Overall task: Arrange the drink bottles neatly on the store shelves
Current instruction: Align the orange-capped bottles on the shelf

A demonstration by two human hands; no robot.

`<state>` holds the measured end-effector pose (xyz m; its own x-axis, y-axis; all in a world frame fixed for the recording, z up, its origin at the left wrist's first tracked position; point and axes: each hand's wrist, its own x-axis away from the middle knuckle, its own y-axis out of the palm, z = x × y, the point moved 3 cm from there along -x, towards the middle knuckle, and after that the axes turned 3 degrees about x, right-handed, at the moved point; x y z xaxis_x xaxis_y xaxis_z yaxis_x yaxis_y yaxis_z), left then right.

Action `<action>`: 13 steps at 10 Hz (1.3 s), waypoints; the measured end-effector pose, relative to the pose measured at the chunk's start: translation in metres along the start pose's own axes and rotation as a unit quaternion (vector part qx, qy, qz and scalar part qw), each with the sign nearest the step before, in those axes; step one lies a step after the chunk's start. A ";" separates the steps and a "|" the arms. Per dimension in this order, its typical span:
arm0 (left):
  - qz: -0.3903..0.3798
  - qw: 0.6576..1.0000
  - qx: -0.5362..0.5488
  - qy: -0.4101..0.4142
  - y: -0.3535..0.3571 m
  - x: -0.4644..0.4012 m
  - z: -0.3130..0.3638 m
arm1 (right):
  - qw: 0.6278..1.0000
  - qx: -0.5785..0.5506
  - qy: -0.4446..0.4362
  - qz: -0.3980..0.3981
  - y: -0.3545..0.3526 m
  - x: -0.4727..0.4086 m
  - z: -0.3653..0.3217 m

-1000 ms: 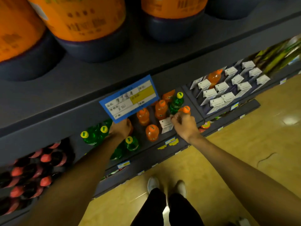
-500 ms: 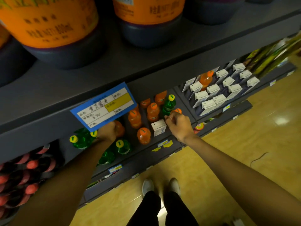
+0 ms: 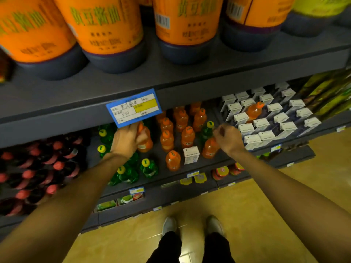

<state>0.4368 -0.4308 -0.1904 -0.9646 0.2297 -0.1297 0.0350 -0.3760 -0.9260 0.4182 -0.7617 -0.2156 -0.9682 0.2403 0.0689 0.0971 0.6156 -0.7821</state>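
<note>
At far left of the frame sit dark bottles (image 3: pixel 38 168) with red caps, rounded and glossy, then green bottles (image 3: pixel 131 173) with yellow caps, clear plastic catching the light. Left of centre, the left hand (image 3: pixel 127 141) wraps its fingers round an orange bottle (image 3: pixel 145 141) under the blue tag (image 3: pixel 133 108), probably to shift it in with the orange bottles (image 3: pixel 182 133) in rows at the frame's centre. One small white carton (image 3: pixel 190 154), boxy and matt, stands among them near the shelf (image 3: pixel 209 162) edge, out of place. Right of centre, the right hand (image 3: pixel 228 138) is curled loosely above another orange bottle beside a stray green one (image 3: pixel 207 130); I cannot tell whether it holds anything. White cartons (image 3: pixel 273 118) fill the right.
</note>
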 end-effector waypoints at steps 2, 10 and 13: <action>0.139 0.989 -0.035 0.036 -0.015 0.012 0.056 | 0.999 0.023 -0.027 -0.005 -0.024 -0.039 0.035; 0.186 0.974 -0.042 -0.125 0.043 0.080 0.183 | 0.869 0.277 -0.294 -0.285 0.063 -0.139 0.058; 0.182 0.974 -0.045 -0.130 0.046 0.091 0.184 | 0.873 0.290 -0.285 -0.269 0.052 -0.135 0.049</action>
<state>0.3022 -0.5921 -0.1796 -0.9173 -0.1445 -0.3711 0.3981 -0.3079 -0.8641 0.5422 -0.7993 -0.2960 -0.8110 -0.4811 0.3329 -0.3803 0.0011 -0.9249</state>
